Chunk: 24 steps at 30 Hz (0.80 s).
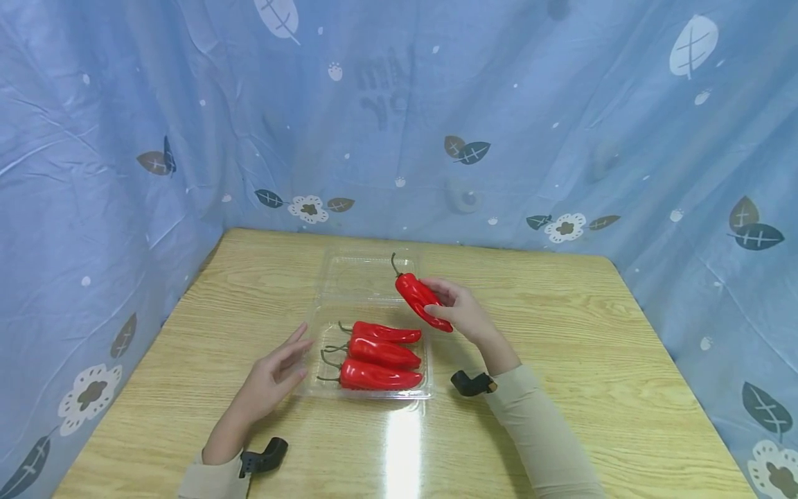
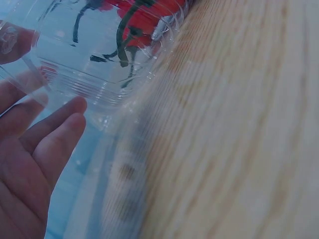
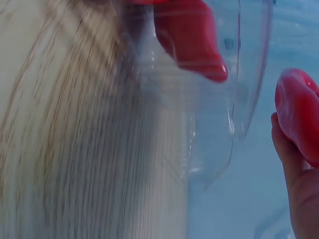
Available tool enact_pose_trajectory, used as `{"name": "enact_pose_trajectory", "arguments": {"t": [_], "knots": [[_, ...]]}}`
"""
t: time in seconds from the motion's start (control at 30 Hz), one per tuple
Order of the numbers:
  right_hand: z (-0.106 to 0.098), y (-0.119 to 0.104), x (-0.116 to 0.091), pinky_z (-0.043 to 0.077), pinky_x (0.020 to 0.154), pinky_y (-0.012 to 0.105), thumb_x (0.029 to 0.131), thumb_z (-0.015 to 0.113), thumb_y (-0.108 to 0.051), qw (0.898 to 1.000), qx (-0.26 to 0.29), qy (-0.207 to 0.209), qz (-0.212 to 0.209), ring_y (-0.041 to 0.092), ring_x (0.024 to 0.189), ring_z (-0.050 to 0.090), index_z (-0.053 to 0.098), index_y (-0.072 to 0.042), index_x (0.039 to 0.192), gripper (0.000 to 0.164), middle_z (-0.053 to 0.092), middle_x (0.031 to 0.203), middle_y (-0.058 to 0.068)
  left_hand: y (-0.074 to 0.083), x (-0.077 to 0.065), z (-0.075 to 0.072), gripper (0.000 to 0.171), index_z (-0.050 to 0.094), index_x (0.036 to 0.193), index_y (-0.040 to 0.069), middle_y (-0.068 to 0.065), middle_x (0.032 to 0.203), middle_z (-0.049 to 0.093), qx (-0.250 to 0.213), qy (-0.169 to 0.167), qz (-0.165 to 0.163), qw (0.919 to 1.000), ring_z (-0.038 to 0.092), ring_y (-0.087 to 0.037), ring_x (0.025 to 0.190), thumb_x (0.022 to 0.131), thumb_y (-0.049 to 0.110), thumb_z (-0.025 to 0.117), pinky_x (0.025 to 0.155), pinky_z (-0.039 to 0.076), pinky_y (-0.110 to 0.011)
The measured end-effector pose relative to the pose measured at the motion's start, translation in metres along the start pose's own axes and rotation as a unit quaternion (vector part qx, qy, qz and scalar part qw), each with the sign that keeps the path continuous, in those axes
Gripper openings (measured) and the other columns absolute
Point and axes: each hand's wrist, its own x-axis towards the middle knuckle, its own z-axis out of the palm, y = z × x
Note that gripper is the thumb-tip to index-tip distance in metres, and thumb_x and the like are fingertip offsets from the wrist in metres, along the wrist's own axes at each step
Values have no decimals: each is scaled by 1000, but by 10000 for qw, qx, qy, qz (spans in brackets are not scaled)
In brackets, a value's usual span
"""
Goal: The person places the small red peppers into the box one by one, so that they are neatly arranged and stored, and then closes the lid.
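A red pepper point(image 1: 414, 294) with a long green stem is held in my right hand point(image 1: 466, 313), above the right side of a clear plastic box point(image 1: 321, 315). Inside the box several more red peppers point(image 1: 382, 375) lie side by side, stems toward the left. The box's clear lid point(image 1: 358, 276) is folded back flat behind it. My left hand point(image 1: 268, 384) is at the box's left side, fingers loosely extended and holding nothing. In the left wrist view the fingers point(image 2: 62, 144) are close to the box wall; whether they touch it I cannot tell.
A wooden table point(image 1: 561, 360) carries the box. Blue patterned cloth point(image 1: 399, 125) hangs behind it and along both sides. Each wrist wears a small black camera mount point(image 1: 470, 383). A bright light reflection falls on the table in front of the box.
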Motion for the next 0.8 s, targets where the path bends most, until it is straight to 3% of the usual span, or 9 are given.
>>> {"name": "enact_pose_trajectory", "arguments": {"t": [0.27,0.47,0.8], "knots": [[16,-5,10,54,91,31,87,62,-4,9968,-349,-714,-57,26,115,57,49,-7,138,52,57,130,15,0,0,0,42,49,132,-7,-19,154,26,20,5,17,10000,42,-4,130,91,0,59,100,40,-9],[25,-4,16,56,86,31,87,62,-3,9886,-659,-1352,-91,24,109,57,50,-9,137,52,58,129,12,0,0,0,42,49,132,-6,-20,154,26,72,23,56,10000,43,-8,130,91,-1,59,100,41,-10],[30,0,24,53,93,31,87,62,-3,9733,-1045,-2022,-294,22,112,58,50,-9,137,52,56,134,11,3,1,0,43,48,131,-8,-20,154,26,52,6,-43,10000,39,2,129,90,-3,58,100,40,-9]]}}
